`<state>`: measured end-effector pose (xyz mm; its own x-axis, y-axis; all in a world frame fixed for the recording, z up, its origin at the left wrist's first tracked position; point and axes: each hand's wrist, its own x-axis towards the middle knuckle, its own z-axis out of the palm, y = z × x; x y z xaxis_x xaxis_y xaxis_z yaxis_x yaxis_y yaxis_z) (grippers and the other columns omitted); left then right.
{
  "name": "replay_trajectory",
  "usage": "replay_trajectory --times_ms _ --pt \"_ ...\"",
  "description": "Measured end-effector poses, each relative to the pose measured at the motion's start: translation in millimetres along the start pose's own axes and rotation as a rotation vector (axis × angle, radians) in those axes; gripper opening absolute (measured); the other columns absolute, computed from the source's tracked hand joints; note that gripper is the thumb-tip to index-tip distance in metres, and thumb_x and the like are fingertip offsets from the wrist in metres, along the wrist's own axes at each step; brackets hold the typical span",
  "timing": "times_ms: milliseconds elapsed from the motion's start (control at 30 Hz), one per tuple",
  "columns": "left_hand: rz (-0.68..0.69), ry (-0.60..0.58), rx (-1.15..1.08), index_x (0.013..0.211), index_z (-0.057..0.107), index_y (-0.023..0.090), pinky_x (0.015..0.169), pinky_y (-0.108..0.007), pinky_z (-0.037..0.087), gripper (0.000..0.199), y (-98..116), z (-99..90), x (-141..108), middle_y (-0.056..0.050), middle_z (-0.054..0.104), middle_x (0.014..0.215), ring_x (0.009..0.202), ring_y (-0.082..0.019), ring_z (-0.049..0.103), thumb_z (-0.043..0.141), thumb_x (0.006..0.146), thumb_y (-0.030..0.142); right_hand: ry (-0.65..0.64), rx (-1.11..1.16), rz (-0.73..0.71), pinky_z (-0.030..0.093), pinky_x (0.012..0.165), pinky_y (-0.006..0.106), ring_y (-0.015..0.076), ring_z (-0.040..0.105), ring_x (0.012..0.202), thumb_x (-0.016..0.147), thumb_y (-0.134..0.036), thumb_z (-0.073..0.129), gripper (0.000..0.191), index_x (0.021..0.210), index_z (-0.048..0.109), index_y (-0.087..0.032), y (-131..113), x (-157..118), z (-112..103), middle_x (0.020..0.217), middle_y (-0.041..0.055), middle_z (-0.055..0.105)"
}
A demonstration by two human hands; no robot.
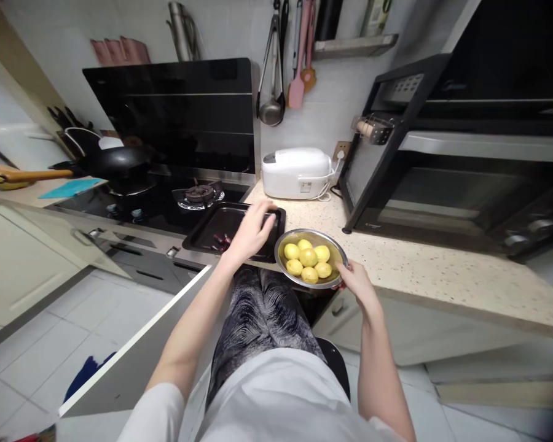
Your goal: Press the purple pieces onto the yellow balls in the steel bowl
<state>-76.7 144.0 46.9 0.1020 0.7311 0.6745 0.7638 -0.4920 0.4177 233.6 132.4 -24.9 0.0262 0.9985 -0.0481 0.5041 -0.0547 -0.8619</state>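
A metal bowl (286, 277) with several yellow round fruits (308, 257) sits at the counter's front edge, right of the black tray. My right hand (356, 279) grips its right rim, thumb inside the bowl. Above the black tray (203, 236) is my left hand (257, 230), fingers apart and nothing in it. A few small dark red pieces (221, 241) lie in the tray, just left of my left wrist.
Behind the bowl stands a white appliance (297, 174). A large black oven (456, 196) fills the right. The gas stove (163, 199) with a black wok (117, 161) is at left. A cabinet door (142, 344) hangs open beside my legs.
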Motion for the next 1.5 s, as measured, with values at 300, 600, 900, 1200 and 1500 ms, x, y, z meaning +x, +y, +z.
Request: replay_trajectory --times_ms 300,600,900,1200,1500 --pt "-0.267 -0.539 0.379 0.119 0.072 0.021 0.111 -0.050 0.048 0.032 -43 40.7 20 -0.014 0.067 0.135 0.136 -0.032 0.056 0.057 0.093 0.009 0.244 -0.238 -0.197 0.044 0.061 0.028 0.0221 0.064 0.066 0.083 -0.034 0.045 0.032 0.082 0.072 -0.015 -33 12 -4 0.067 0.0083 0.070" --pt "-0.427 -0.432 0.422 0.104 0.072 0.017 0.110 -0.054 0.045 0.026 -68 0.9 2 -0.019 0.069 0.112 0.124 -0.036 0.060 0.062 0.083 0.005 0.256 -0.474 -0.316 0.045 0.078 0.031 0.0261 0.069 0.089 0.093 -0.023 0.041 0.040 0.113 0.074 -0.010 -114 44 22 0.099 0.0181 0.077" --pt "-0.378 -0.128 0.093 0.146 0.050 0.020 0.118 -0.037 0.042 0.044 -53 15.8 0 -0.015 0.054 0.149 0.141 -0.024 0.052 0.048 0.103 0.030 0.167 -0.628 -0.379 0.046 0.086 0.030 0.0261 0.070 0.103 0.100 -0.019 0.040 0.037 0.119 0.069 -0.007 -166 62 58 0.111 0.0212 0.075" --pt "-0.520 0.257 -0.408 0.148 0.044 0.019 0.128 -0.042 0.029 0.071 -21 78.5 12 -0.018 0.042 0.155 0.152 -0.031 0.038 0.076 0.087 0.038 0.180 -0.776 -0.494 0.048 0.084 0.028 0.0238 0.072 0.102 0.105 -0.018 0.036 0.032 0.122 0.062 -0.011 -182 51 87 0.114 0.0182 0.074" --pt "-0.714 0.450 -0.485 0.145 0.048 0.022 0.121 -0.037 0.039 0.073 -25 80.1 10 -0.016 0.049 0.148 0.140 -0.028 0.053 0.081 0.083 0.039 0.196 -0.876 -0.588 0.050 0.081 0.029 0.0248 0.074 0.101 0.107 -0.018 0.033 0.029 0.125 0.055 -0.013 -189 60 104 0.114 0.0187 0.073"
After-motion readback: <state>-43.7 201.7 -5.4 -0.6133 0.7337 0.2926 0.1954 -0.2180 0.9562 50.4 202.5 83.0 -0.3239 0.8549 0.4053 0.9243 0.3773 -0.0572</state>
